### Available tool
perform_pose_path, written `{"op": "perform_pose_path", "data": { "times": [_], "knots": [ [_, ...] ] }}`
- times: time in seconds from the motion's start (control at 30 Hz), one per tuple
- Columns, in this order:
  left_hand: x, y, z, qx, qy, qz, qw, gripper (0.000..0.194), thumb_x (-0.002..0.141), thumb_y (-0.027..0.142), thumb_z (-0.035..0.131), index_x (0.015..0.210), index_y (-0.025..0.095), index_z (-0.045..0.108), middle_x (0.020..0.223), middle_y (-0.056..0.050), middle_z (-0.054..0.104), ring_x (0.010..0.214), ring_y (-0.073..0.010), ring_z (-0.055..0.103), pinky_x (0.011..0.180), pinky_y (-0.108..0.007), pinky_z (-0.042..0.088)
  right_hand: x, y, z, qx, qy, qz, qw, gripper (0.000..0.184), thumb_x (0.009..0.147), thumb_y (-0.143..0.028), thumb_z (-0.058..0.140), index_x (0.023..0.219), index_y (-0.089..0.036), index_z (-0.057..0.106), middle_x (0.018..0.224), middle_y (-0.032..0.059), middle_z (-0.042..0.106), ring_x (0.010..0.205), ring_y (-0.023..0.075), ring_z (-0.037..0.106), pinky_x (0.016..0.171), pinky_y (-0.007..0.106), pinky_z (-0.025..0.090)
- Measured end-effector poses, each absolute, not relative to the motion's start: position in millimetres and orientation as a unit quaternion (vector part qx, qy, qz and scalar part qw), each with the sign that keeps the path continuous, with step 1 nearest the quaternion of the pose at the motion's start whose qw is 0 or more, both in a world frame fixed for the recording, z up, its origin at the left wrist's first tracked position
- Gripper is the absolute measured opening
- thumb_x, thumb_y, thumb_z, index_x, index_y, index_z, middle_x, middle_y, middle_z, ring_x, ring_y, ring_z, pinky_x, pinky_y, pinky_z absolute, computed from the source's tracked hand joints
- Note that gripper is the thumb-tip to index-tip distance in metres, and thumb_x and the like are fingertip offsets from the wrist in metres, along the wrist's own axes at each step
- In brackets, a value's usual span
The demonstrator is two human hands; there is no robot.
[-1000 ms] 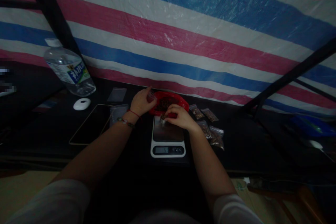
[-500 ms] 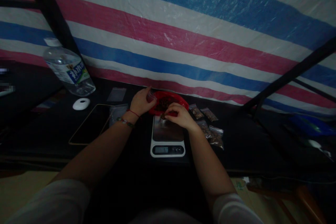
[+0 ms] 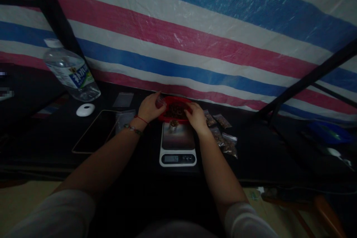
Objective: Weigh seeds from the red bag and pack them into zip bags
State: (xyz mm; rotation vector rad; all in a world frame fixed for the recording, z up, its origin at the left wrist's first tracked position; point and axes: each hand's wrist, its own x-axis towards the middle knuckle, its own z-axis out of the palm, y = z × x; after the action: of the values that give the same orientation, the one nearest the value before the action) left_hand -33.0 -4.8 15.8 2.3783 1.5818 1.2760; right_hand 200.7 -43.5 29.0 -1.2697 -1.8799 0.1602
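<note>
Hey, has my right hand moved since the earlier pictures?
Yes: judged against the scale, the right hand has moved away from the cup, forward and right, to the red bowl.

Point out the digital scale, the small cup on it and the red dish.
Digital scale (image 3: 179,142): head view, on the bare middle of its platform.
Small cup (image 3: 173,128): head view, on its outer wall.
Red dish (image 3: 175,99): head view, on its far rim.
</note>
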Motion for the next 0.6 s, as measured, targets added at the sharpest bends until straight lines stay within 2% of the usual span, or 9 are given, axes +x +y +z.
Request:
{"op": "perform_pose_path", "data": {
  "times": [0.07,0.23,0.4,0.5,0.6],
  "knots": [
    [-32.9,-5.3,16.1,0.760,0.506,0.408,0.010,0.063,0.074,0.044,0.057,0.130,0.014,0.049,0.121,-0.013,0.061,0.112,-0.0275,0.057,0.100,-0.043,0.044,200.8,-44.2,26.6,-0.507,-0.758,0.066,0.406,0.032,0.081,-0.014,0.056,0.111,-0.019,0.066,0.108,0.0103,0.065,0.104,0.0219,0.057,0.098,0.039,0.043],
    [-32.0,-10.0,20.9,0.757,0.498,0.422,-0.001,0.062,0.075,0.041,0.056,0.131,0.013,0.047,0.118,-0.013,0.061,0.110,-0.0270,0.057,0.098,-0.042,0.044,199.6,-55.5,30.9,-0.512,-0.756,0.105,0.395,0.027,0.085,-0.017,0.050,0.106,-0.019,0.068,0.101,0.0095,0.069,0.098,0.0234,0.062,0.094,0.043,0.046],
    [-29.9,-16.4,27.2,0.758,0.485,0.435,-0.016,0.067,0.077,0.040,0.056,0.136,0.015,0.037,0.111,-0.011,0.062,0.107,-0.0274,0.057,0.096,-0.043,0.043,198.2,-63.9,39.7,-0.454,-0.791,0.103,0.397,0.052,0.077,-0.002,0.040,0.120,-0.023,0.062,0.113,0.0037,0.067,0.109,0.0193,0.060,0.102,0.040,0.044],
    [-29.4,-17.7,27.9,0.756,0.486,0.439,-0.022,0.073,0.075,0.039,0.057,0.139,0.014,0.031,0.112,-0.012,0.061,0.108,-0.0285,0.056,0.096,-0.043,0.042,197.3,-67.6,44.7,-0.429,-0.810,0.113,0.384,0.049,0.076,-0.001,0.040,0.111,-0.023,0.066,0.110,0.0030,0.068,0.106,0.0184,0.061,0.098,0.038,0.046],
    [-29.4,-17.6,27.4,0.759,0.478,0.441,-0.017,0.074,0.075,0.036,0.057,0.140,0.013,0.030,0.110,-0.011,0.061,0.107,-0.0283,0.056,0.097,-0.043,0.041,196.6,-72.8,51.9,-0.413,-0.823,0.134,0.367,0.037,0.080,-0.006,0.045,0.106,-0.022,0.068,0.103,0.0040,0.070,0.099,0.0184,0.063,0.092,0.036,0.049]
  ]
}}
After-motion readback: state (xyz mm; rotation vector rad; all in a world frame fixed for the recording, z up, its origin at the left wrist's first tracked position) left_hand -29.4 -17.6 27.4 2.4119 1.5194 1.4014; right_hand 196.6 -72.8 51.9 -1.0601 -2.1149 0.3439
